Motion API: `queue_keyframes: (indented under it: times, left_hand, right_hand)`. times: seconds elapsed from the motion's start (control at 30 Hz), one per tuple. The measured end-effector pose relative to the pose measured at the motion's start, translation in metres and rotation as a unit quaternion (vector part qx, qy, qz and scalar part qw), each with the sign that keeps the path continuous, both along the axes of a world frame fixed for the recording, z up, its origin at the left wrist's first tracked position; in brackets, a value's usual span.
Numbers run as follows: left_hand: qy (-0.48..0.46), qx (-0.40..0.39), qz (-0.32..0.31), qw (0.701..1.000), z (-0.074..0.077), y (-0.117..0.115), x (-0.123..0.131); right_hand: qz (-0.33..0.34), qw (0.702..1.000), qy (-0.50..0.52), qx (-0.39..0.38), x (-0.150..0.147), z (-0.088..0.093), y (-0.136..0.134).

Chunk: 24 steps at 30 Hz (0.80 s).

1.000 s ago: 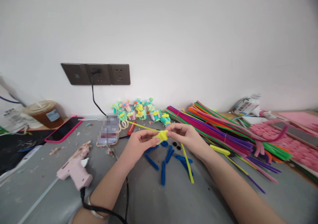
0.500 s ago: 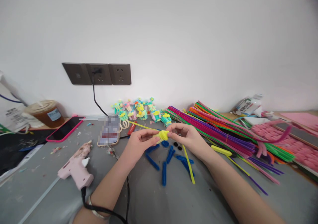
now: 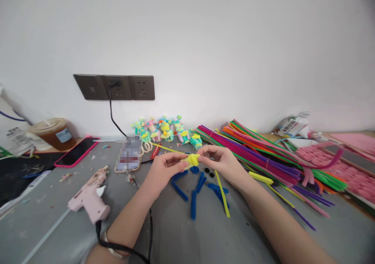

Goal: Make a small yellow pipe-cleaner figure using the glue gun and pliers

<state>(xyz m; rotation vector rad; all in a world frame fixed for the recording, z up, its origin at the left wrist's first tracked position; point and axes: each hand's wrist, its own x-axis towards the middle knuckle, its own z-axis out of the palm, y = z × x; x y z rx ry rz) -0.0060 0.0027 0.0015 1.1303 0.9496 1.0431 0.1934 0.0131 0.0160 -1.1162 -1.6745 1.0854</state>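
A coiled yellow pipe cleaner [image 3: 192, 160] is pinched between my two hands above the table. My left hand [image 3: 168, 168] grips its left side with thumb and fingers. From the other side, my right hand [image 3: 219, 161] pinches it at the fingertips. Below lie bent blue pipe cleaner pieces [image 3: 193, 204], a small blue coil [image 3: 194, 170] and two black discs [image 3: 209, 172]. A straight yellow pipe cleaner [image 3: 222, 195] slants down beneath my right hand.
A pink glue gun [image 3: 89, 199] with a black cord lies left of my forearm. Behind are phones [image 3: 77, 152], a drink cup [image 3: 54, 134] and small pipe-cleaner figures [image 3: 166, 129]. Bundled coloured pipe cleaners [image 3: 249, 154] and a yellow-handled tool [image 3: 260, 177] lie right.
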Motion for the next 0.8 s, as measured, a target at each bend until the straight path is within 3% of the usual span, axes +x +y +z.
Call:
queue_keyframes:
  times: [0.8]
  left_hand:
    - [0.001,-0.007,0.009,1.000,0.0010,-0.0005,-0.0004]
  right_hand:
    - [-0.002,1.000,0.008,0.006,0.0005,-0.0021,0.0012]
